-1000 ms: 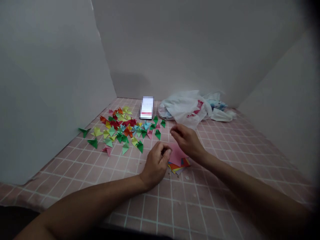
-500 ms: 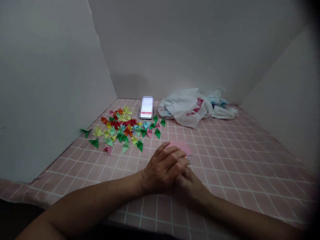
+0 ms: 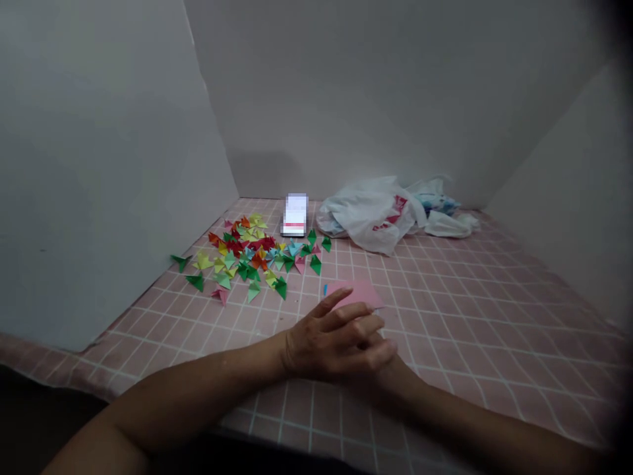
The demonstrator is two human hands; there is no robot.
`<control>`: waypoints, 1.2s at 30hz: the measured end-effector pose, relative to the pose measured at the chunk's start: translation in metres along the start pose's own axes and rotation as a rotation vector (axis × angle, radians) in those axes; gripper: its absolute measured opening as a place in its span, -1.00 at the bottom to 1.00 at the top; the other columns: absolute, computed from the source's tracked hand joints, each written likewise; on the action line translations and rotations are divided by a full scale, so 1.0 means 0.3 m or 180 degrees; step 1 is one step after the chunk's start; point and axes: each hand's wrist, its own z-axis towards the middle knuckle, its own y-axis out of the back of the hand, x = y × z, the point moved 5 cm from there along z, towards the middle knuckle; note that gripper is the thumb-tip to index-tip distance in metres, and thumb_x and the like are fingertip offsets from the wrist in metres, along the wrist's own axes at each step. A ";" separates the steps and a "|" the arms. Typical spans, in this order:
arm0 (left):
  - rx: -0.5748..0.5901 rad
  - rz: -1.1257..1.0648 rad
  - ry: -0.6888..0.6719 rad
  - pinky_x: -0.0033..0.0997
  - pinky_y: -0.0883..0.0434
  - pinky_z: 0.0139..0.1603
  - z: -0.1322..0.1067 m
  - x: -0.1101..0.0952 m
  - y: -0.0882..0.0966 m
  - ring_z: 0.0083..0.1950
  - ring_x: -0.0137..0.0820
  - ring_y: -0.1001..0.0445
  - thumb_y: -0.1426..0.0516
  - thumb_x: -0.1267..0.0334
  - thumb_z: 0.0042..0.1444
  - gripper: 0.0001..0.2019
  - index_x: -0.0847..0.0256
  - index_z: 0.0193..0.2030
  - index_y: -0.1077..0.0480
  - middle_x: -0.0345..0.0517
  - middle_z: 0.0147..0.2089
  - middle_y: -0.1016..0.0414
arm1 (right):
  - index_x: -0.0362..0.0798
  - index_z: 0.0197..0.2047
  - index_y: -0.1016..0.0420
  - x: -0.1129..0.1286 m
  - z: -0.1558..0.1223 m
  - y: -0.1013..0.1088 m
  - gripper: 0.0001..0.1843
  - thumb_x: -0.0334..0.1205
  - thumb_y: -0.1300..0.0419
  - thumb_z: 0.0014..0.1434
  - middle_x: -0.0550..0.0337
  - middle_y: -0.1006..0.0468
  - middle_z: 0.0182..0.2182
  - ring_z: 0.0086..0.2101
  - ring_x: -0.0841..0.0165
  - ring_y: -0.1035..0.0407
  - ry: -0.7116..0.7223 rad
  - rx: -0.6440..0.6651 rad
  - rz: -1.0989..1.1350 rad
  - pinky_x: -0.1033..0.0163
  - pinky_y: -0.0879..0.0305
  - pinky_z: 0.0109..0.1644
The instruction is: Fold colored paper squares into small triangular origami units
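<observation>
My left hand (image 3: 341,336) lies across my right hand (image 3: 383,376), its fingers slightly bent and spread apart. Nothing shows between the left fingers. The right hand is mostly covered and a little blurred, so its fingers are hidden. Just beyond the knuckles, pink paper (image 3: 364,293) lies on the checked tablecloth, its near edge partly covered by my left fingers. A small blue piece (image 3: 325,289) sticks out at the paper's left side.
Many small folded paper pieces (image 3: 242,269) in several colours spread over the left of the tablecloth (image 3: 459,316). A phone (image 3: 295,214) stands behind them. White plastic bags (image 3: 370,214) lie by the back wall. Walls close in both sides.
The left fingers have spread and slid a little to the right over the right hand. The blue piece beside the pink paper now shows. The view has shifted slightly.
</observation>
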 end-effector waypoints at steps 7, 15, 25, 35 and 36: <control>-0.0032 0.0033 0.0107 -0.09 -0.24 0.50 0.005 0.010 0.002 0.15 -0.30 -0.48 -0.04 0.38 0.37 -0.80 0.22 -0.01 -0.47 -0.09 -0.05 -0.62 | 0.08 0.46 -0.17 0.147 -0.005 -0.137 -0.19 -0.21 -0.37 0.22 -0.31 -0.56 0.03 0.01 -0.26 -0.52 -0.0451 -0.1842 -0.1593 -0.35 -0.58 -0.05; 0.0111 -0.0111 -0.0262 -0.12 -0.28 0.48 0.004 0.001 0.013 0.16 -0.34 -0.48 0.01 0.37 0.40 -0.76 0.14 -0.03 -0.48 -0.15 -0.05 -0.60 | -0.09 0.52 -0.04 0.229 0.032 -0.208 -0.08 -0.27 -0.35 0.21 -0.54 -0.49 0.09 0.11 -0.45 -0.41 -0.1447 -0.3196 -0.2490 -0.61 -0.40 0.00; 0.0253 -0.0314 -0.0381 -0.02 -0.38 0.39 -0.007 0.028 0.002 0.15 -0.26 -0.49 -0.01 0.42 0.38 -0.76 0.16 0.01 -0.47 -0.04 -0.04 -0.57 | -0.02 0.30 -0.42 0.131 0.119 -0.200 -0.45 -0.44 -0.25 0.25 -0.27 -0.62 -0.11 -0.15 -0.10 -0.60 -0.1324 -0.2074 -0.1775 -0.32 -0.60 -0.15; 0.0596 -0.0041 0.1440 0.02 -0.45 0.25 -0.093 0.189 -0.098 0.22 -0.13 -0.48 -0.08 0.24 0.37 -0.55 0.26 0.36 -0.24 0.21 0.17 -0.51 | -0.12 -0.26 -0.54 -0.011 0.283 0.228 -0.82 -0.22 -0.17 0.31 0.10 -0.60 -0.32 -0.26 0.30 -0.51 0.0109 0.0751 -0.0171 0.18 -0.43 -0.12; 0.0896 -0.0126 0.1548 0.06 -0.41 0.30 -0.105 0.192 -0.122 0.26 -0.11 -0.45 -0.08 0.22 0.38 -0.56 0.27 0.35 -0.27 0.23 0.21 -0.49 | -0.14 -0.24 -0.57 -0.020 0.316 0.246 -0.88 -0.26 -0.24 0.25 0.03 -0.62 -0.23 -0.18 0.24 -0.52 0.0230 0.0920 -0.0627 0.14 -0.42 -0.02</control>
